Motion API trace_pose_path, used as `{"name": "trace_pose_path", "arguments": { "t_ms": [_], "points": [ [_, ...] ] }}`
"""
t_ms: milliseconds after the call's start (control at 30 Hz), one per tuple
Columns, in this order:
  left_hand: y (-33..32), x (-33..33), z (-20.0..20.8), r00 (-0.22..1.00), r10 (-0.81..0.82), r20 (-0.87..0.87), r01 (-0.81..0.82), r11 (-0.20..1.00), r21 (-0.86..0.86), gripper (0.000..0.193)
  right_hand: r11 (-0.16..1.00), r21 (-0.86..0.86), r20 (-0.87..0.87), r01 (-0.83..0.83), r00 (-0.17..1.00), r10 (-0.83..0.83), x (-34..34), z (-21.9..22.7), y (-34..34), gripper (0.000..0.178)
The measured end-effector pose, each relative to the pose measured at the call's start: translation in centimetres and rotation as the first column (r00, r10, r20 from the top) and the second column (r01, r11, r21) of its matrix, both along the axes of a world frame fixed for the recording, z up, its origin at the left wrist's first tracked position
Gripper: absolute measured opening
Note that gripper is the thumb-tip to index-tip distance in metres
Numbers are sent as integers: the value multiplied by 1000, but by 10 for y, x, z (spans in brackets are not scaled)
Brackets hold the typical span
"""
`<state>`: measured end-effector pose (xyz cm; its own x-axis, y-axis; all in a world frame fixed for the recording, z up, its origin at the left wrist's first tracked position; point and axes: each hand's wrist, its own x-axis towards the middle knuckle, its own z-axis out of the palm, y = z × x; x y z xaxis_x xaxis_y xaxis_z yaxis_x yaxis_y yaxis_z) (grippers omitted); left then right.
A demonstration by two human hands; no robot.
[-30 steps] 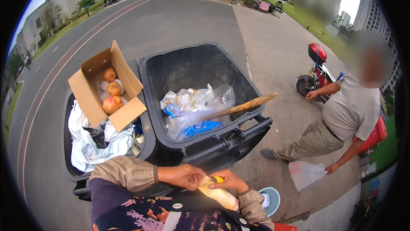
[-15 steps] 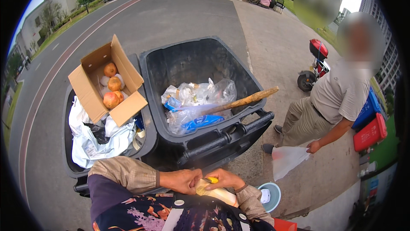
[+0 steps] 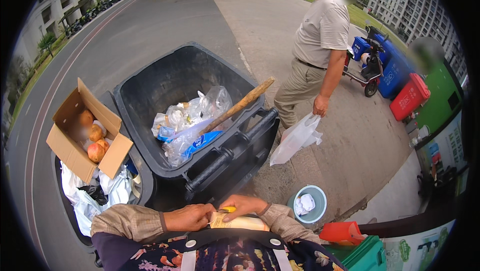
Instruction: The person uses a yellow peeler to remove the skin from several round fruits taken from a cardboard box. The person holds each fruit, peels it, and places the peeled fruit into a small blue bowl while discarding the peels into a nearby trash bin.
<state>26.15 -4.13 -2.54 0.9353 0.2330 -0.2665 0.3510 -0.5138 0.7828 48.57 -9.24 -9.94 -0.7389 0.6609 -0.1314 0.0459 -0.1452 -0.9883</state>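
Close to my body, at the near side of the large bin, both hands work on a pale yellow, long package (image 3: 240, 222). My left hand (image 3: 187, 217) is closed, its fingers pinching the package's left end. Resting over its top, my right hand (image 3: 246, 205) is closed around a small bright yellow object (image 3: 228, 209), perhaps a cutter; most of it is hidden by the fingers. The large dark grey bin (image 3: 155, 78) stands just beyond, with clear plastic bags (image 3: 185, 116), blue wrappers (image 3: 201, 142) and a wooden stick (image 3: 240, 106) in it.
At left, an open cardboard box (image 3: 65, 141) of round orange-red fruit (image 3: 96, 152) rests on a second bin with white bags (image 3: 80, 206). A person (image 3: 320, 36) carries a white plastic bag (image 3: 296, 140). A light blue bucket (image 3: 322, 206) and a red bin (image 3: 410, 96) stand right.
My view has turned rightward, so the bins appear farther left. The person has walked away from me with the white bag. Both hands keep their hold on the package and yellow object.
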Motion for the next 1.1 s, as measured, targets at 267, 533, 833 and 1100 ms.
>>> {"name": "trace_pose_path", "arguments": {
  "t_ms": [267,533,833,1100],
  "points": [
    [10,27,-9,914,395,89,-241,707,-665,68,638,325,-156,699,704,-692,32,35,11,24],
    [33,74,0,893,293,343,-26,792,-609,115,539,330,-563,775,620,-546,14,34,11,28],
    [23,91,26,838,435,330,-483,872,79,59,491,-131,-203,861,462,-863,47,58,-10,33],
    [28,88,20,838,188,513,-514,588,625,57,629,-138,-46,765,630,-776,55,99,-5,32]
  ]
}}
